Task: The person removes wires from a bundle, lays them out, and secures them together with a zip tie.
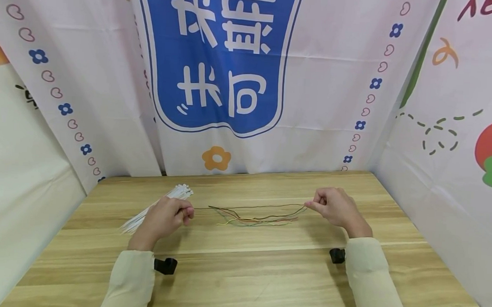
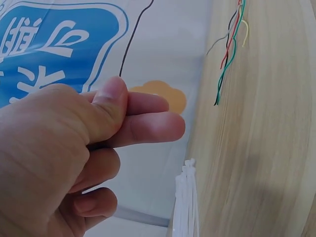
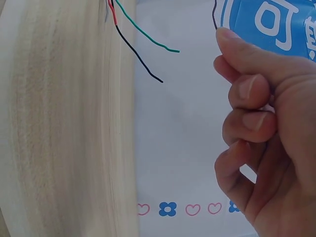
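Observation:
A thin dark brown wire point(image 1: 264, 206) is stretched nearly straight between the two hands. My left hand point(image 1: 164, 218) pinches its left end between thumb and index finger; in the left wrist view the wire point(image 2: 129, 47) rises from the fingertips. At the other end, my right hand point(image 1: 336, 207) pinches the wire point(image 3: 214, 15) with thumb and forefinger, the other fingers curled in. Just nearer than the taut wire lie several loose wires point(image 1: 248, 219) in red, black, green, yellow and grey, loosely bunched. Their black and green ends point(image 3: 143, 62) show in the right wrist view.
A bundle of white cable ties point(image 1: 179, 192) lies on the wooden table point(image 1: 239, 283), partly behind the left hand. Printed cloth point(image 1: 313, 143) hangs along the table's back edge and sides. Small black devices point(image 1: 166, 265) sit at both wrists.

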Available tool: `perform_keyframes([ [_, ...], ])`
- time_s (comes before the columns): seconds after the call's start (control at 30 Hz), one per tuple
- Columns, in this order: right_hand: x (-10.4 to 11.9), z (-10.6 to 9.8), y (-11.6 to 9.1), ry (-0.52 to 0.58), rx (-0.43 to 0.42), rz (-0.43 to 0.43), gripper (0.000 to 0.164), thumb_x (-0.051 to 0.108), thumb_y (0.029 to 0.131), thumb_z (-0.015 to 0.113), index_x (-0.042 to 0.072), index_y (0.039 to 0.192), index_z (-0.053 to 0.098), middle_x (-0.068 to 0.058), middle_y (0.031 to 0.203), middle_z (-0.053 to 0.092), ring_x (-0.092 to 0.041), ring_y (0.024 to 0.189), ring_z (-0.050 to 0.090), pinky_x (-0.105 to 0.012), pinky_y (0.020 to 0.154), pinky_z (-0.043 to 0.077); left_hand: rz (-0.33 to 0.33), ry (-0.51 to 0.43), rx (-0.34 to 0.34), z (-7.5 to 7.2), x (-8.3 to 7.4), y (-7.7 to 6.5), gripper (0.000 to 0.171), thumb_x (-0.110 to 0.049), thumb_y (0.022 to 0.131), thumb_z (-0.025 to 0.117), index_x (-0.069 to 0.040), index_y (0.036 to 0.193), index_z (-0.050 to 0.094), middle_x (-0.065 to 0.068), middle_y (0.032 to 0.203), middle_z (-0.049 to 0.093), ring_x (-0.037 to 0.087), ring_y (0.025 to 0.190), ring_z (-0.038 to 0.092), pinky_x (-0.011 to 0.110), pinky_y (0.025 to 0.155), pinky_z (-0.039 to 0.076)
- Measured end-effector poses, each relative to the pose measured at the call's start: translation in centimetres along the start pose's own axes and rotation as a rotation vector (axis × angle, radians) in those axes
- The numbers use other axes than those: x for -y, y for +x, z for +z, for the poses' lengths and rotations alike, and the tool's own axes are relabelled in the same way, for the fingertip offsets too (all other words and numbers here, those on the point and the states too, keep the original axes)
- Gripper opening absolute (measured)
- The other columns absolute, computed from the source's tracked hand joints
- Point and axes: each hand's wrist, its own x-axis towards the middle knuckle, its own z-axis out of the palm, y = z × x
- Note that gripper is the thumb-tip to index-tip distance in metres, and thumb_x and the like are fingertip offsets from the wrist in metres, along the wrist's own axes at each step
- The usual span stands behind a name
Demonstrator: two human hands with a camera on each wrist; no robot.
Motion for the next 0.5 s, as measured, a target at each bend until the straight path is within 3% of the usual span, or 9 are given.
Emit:
perform_keyframes([
  [0.3,-0.28,0.33,0.12,-0.025,-0.004,-0.009,0.033,0.033,0.096,0.079,0.021,0.071,0.061,0.007,0.061,0.049,-0.013,0.058,0.046,-0.03,0.057,0.035,-0.057,0.017,0.064,0.25,-0.2,0.16,0.031,-0.016,0.107,0.061,-0.018,0.078,0.07,-0.009,0.064,0.061,0.007,0.059,0.05,0.032,0.062,0.041],
  [0.5,-0.17,0.33,0.16,-0.052,-0.004,-0.013,0.033,0.03,0.097,0.078,0.021,0.071,0.06,0.007,0.061,0.05,-0.013,0.059,0.046,-0.031,0.058,0.035,-0.071,0.0,0.115,0.39,-0.24,0.31,0.026,-0.016,0.109,0.058,-0.016,0.089,0.075,-0.009,0.07,0.066,0.006,0.062,0.052,0.032,0.064,0.044],
])
